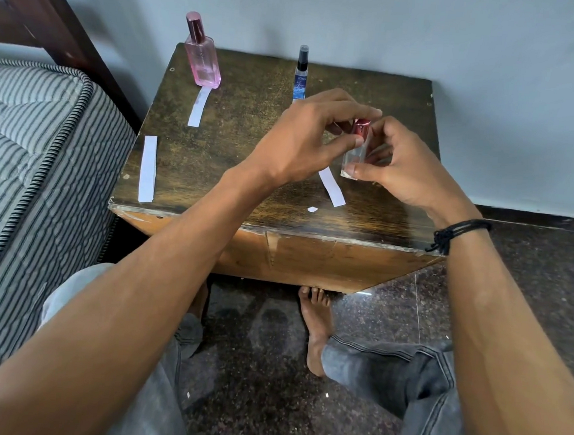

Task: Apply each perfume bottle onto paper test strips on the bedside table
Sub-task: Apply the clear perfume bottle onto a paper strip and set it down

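Observation:
A clear glass perfume bottle (353,159) with a red cap (360,130) is held above the right part of the bedside table (214,163). My right hand (399,167) grips its body, and my left hand (305,140) pinches the red cap from the left. A pink bottle (202,58) stands at the back left, with a paper strip (199,106) in front of it. A slim blue spray bottle (301,76) stands at the back middle. Another strip (148,169) lies at the left edge, and a third strip (332,187) lies under my hands.
A small paper scrap (312,209) lies near the table's front edge. A striped mattress (33,149) borders the table on the left, and a pale wall (430,33) stands behind it. My knees and a bare foot (316,326) are on the dark floor below.

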A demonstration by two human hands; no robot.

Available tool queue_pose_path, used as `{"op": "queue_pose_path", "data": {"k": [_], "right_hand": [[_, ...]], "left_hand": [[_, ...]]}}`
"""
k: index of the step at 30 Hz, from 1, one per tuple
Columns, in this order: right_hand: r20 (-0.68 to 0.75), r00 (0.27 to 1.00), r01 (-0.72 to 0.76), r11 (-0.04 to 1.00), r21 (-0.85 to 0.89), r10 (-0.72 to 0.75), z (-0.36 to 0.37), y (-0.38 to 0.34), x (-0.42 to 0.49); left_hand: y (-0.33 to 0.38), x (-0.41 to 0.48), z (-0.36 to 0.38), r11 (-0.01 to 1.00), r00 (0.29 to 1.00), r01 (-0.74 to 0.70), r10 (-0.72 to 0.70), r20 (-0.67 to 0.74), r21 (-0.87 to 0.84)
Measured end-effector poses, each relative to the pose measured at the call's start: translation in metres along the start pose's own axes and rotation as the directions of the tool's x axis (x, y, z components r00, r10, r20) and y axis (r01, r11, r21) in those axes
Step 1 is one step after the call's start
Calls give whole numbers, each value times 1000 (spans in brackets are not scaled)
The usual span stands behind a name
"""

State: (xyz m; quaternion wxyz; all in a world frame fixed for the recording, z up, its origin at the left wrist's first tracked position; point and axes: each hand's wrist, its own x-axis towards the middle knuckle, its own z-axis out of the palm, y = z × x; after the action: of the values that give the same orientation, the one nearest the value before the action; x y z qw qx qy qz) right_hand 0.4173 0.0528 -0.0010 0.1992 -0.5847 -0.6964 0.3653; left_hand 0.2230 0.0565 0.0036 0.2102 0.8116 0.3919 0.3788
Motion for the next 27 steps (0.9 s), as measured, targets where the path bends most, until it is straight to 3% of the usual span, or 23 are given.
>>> {"op": "queue_pose_path", "data": {"k": [16,27], "right_hand": [[-7,1000,1,1000,-26,-1,0,0,-1],[-61,998,35,999,40,-33,5,-10,-3]], "left_hand": [[0,2,8,1000,1000,4,-5,-29,-22],[3,1,1,988,990,113,-121,-74,-106]]}}
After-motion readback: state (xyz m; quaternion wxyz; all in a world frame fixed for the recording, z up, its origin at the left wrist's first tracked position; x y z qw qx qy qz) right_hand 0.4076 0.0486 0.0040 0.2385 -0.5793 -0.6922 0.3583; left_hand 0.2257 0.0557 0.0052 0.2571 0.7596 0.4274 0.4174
